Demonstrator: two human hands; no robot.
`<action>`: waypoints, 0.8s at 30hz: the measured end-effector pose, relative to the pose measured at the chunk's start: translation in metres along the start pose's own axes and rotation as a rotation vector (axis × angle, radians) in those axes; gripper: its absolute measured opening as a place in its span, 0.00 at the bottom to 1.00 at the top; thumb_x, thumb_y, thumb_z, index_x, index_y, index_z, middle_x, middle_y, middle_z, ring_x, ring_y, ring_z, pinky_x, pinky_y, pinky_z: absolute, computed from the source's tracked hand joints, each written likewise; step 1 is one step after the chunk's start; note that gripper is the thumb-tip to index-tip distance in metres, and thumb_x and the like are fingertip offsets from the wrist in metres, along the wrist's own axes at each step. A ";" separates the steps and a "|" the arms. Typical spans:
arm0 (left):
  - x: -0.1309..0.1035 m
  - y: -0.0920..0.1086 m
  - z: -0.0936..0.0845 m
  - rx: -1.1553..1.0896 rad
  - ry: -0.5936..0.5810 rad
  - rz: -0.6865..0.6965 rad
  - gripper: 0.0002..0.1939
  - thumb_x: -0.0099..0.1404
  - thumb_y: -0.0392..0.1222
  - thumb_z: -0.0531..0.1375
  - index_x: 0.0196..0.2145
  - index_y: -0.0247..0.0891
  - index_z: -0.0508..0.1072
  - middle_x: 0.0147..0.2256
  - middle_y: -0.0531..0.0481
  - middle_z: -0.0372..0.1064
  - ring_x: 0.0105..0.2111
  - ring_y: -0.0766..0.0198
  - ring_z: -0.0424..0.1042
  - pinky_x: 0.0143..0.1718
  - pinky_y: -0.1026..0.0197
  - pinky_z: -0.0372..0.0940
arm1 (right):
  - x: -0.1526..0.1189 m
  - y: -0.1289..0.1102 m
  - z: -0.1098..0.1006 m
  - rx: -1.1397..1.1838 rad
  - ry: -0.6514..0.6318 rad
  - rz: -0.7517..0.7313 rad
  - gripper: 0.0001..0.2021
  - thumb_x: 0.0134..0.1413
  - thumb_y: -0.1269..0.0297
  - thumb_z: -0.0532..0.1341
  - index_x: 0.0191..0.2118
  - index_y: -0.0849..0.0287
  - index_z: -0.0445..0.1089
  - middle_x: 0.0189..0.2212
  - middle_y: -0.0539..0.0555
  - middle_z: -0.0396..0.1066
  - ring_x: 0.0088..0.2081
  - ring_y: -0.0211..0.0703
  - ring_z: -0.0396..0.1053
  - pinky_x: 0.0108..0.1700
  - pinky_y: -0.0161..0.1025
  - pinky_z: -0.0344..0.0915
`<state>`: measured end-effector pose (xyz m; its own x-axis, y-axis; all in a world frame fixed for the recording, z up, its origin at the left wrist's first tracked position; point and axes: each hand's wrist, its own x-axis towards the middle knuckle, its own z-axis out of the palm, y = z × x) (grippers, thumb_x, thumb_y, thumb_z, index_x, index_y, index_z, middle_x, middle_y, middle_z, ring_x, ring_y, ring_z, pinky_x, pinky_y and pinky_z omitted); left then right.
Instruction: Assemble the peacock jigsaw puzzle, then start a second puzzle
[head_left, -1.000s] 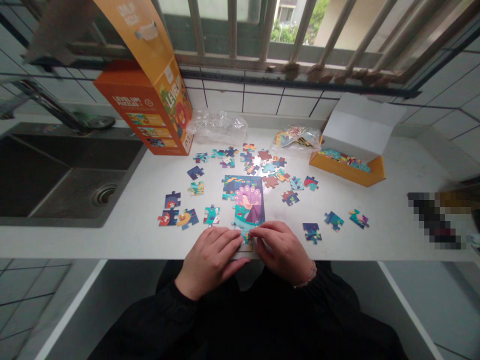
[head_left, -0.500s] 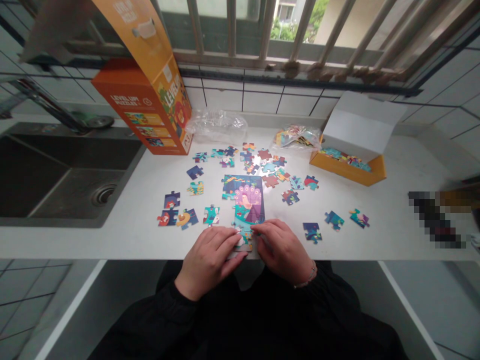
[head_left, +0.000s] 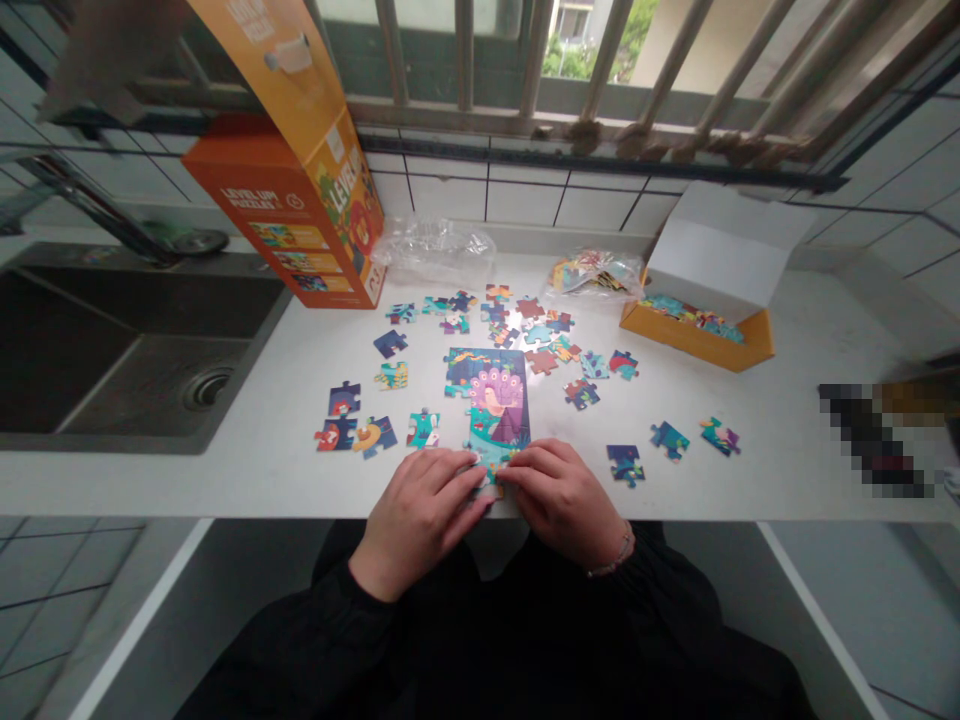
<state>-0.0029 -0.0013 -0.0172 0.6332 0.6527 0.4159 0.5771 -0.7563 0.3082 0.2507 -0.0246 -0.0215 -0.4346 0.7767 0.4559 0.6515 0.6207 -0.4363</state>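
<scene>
A partly joined jigsaw puzzle (head_left: 496, 392) with a pink peacock lies flat on the white counter in front of me. At its near end, by the counter's edge, my left hand (head_left: 426, 508) has its fingers and thumb closed on a puzzle piece (head_left: 492, 488), mostly covered by the fingers. From the other side my right hand (head_left: 561, 500) presses its bent, closed fingertips on the same piece. Left of the joined part lie loose pieces, among them one with a white rabbit (head_left: 424, 429). A dark blue piece (head_left: 625, 464) lies right of my right hand.
Several loose pieces (head_left: 541, 360) spread beyond the puzzle. An orange puzzle box (head_left: 292, 220) stands beside the sink (head_left: 247, 400). Clear plastic wrapping (head_left: 439, 250), a bag of pieces (head_left: 594, 274) and an open yellow box (head_left: 694, 345) line the back. Window bars (head_left: 532, 60) rise behind.
My right hand's fingertips have shifted slightly down and left along the lower piece. My left fingers have moved only a little; the loose pieces lie as before.
</scene>
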 end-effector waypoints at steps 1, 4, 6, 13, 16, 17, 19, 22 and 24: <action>0.001 0.001 0.000 0.010 -0.002 0.008 0.15 0.76 0.42 0.65 0.58 0.40 0.76 0.56 0.43 0.79 0.55 0.50 0.76 0.58 0.44 0.69 | 0.000 0.000 0.000 -0.011 0.000 -0.002 0.13 0.70 0.73 0.61 0.54 0.52 0.76 0.47 0.56 0.81 0.49 0.51 0.74 0.53 0.52 0.75; 0.002 0.002 -0.001 0.036 -0.010 0.033 0.17 0.76 0.42 0.65 0.60 0.40 0.76 0.59 0.43 0.79 0.57 0.49 0.75 0.60 0.42 0.68 | 0.000 0.000 0.001 -0.021 -0.002 -0.004 0.14 0.70 0.73 0.61 0.55 0.52 0.77 0.46 0.56 0.81 0.48 0.51 0.74 0.53 0.52 0.75; 0.002 0.003 -0.002 0.044 -0.016 0.047 0.17 0.76 0.42 0.65 0.60 0.40 0.77 0.60 0.44 0.79 0.57 0.49 0.75 0.60 0.42 0.68 | 0.000 0.001 0.001 -0.022 -0.012 -0.002 0.15 0.70 0.74 0.61 0.55 0.52 0.77 0.48 0.56 0.81 0.50 0.51 0.74 0.55 0.53 0.75; 0.001 0.003 -0.002 0.043 -0.039 0.038 0.18 0.76 0.45 0.65 0.61 0.40 0.77 0.61 0.45 0.78 0.57 0.49 0.75 0.61 0.43 0.67 | -0.002 0.001 0.003 -0.020 -0.039 0.010 0.14 0.69 0.74 0.61 0.54 0.54 0.77 0.52 0.56 0.81 0.53 0.51 0.74 0.58 0.54 0.72; 0.000 0.002 -0.001 0.057 -0.076 0.029 0.21 0.77 0.46 0.64 0.64 0.41 0.75 0.62 0.44 0.77 0.59 0.49 0.74 0.62 0.42 0.66 | -0.001 0.001 0.002 -0.010 -0.034 0.018 0.14 0.68 0.74 0.61 0.54 0.54 0.77 0.50 0.57 0.80 0.52 0.52 0.74 0.57 0.54 0.73; 0.000 0.002 -0.001 0.064 -0.087 0.029 0.21 0.77 0.46 0.63 0.65 0.41 0.75 0.63 0.43 0.76 0.59 0.48 0.73 0.63 0.41 0.66 | -0.001 0.001 0.001 -0.007 -0.032 0.020 0.14 0.68 0.74 0.61 0.54 0.54 0.77 0.50 0.57 0.80 0.52 0.52 0.74 0.57 0.54 0.74; 0.000 0.002 -0.002 0.077 -0.104 0.031 0.22 0.77 0.47 0.63 0.65 0.40 0.74 0.63 0.42 0.76 0.59 0.47 0.73 0.63 0.40 0.65 | 0.000 0.001 0.001 0.002 -0.021 0.031 0.13 0.68 0.74 0.61 0.53 0.54 0.77 0.49 0.57 0.80 0.51 0.52 0.74 0.56 0.54 0.74; 0.001 0.002 -0.003 0.081 -0.128 0.038 0.25 0.77 0.50 0.63 0.67 0.39 0.73 0.63 0.41 0.75 0.59 0.46 0.72 0.64 0.40 0.64 | 0.000 -0.001 0.000 0.023 0.018 0.056 0.15 0.67 0.75 0.61 0.53 0.53 0.77 0.49 0.57 0.79 0.51 0.52 0.74 0.54 0.54 0.75; 0.002 0.002 -0.005 0.078 -0.155 0.033 0.28 0.77 0.53 0.64 0.69 0.40 0.71 0.65 0.41 0.74 0.60 0.45 0.71 0.64 0.40 0.63 | 0.001 -0.003 -0.002 0.016 0.056 0.082 0.16 0.66 0.76 0.60 0.54 0.52 0.77 0.48 0.57 0.79 0.51 0.53 0.74 0.54 0.54 0.75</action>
<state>-0.0033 -0.0023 -0.0115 0.7210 0.6309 0.2865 0.5888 -0.7758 0.2266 0.2499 -0.0256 -0.0185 -0.3444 0.8179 0.4609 0.6735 0.5573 -0.4857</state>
